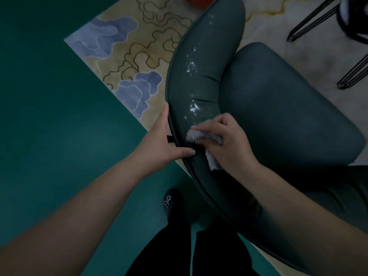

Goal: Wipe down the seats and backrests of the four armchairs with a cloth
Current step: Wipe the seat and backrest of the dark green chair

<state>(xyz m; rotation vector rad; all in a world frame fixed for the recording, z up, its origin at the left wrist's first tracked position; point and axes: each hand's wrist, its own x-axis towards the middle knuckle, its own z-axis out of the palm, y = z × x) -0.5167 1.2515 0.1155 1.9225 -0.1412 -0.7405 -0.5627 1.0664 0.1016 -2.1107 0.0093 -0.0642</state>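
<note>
A dark green armchair fills the right half of the head view, seen from behind and above. Its curved backrest (201, 62) carries white specks down its inner face; the seat cushion (282, 108) lies to the right. My right hand (225, 142) grips a crumpled light grey cloth (201, 136) and presses it against the lower part of the backrest, just below the specks. My left hand (161, 144) rests on the backrest's outer rim with straight fingers behind it and the thumb lying over the edge.
A patterned beige and blue rug (131, 56) lies under the chair on a teal floor (49, 116). Black metal legs (318, 20) of other furniture stand at the top right. My dark shoe (171, 204) and trouser legs are directly below the chair's back.
</note>
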